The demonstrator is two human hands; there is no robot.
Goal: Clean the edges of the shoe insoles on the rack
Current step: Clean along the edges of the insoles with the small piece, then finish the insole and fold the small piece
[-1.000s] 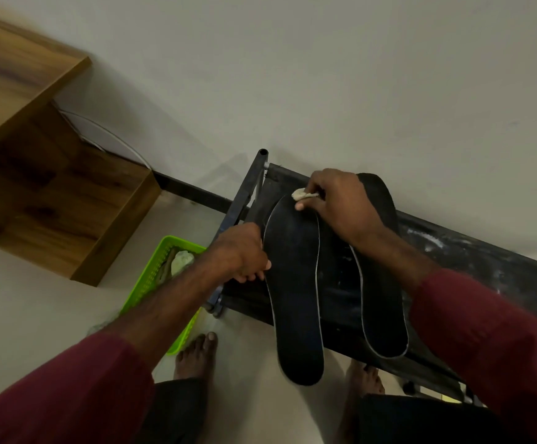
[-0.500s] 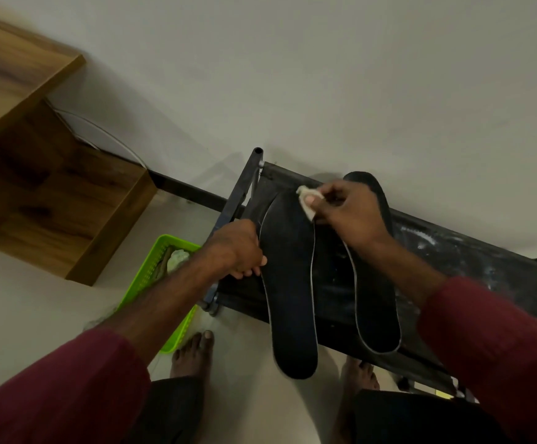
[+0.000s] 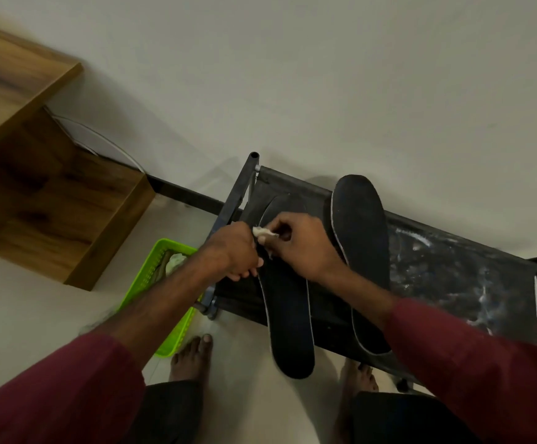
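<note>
Two black insoles with pale edges lie side by side across a black shoe rack [image 3: 453, 264]. The left insole [image 3: 289, 315] overhangs the rack's front edge; the right insole [image 3: 361, 238] reaches toward the wall. My left hand [image 3: 233, 251] grips the left insole's left edge about midway along it. My right hand [image 3: 296, 248] pinches a small white wipe [image 3: 262, 232] and holds it against that same left edge, just beside my left hand.
A green plastic basket [image 3: 151, 280] holding a pale cloth stands on the floor left of the rack. A wooden cabinet [image 3: 46, 193] stands further left. My bare feet are on the floor below the rack. The rack's right part shows white smears.
My right hand has carried the wipe from the left insole's toe tip, down and leftward to its left edge, now beside my left hand. The left hand keeps its hold.
</note>
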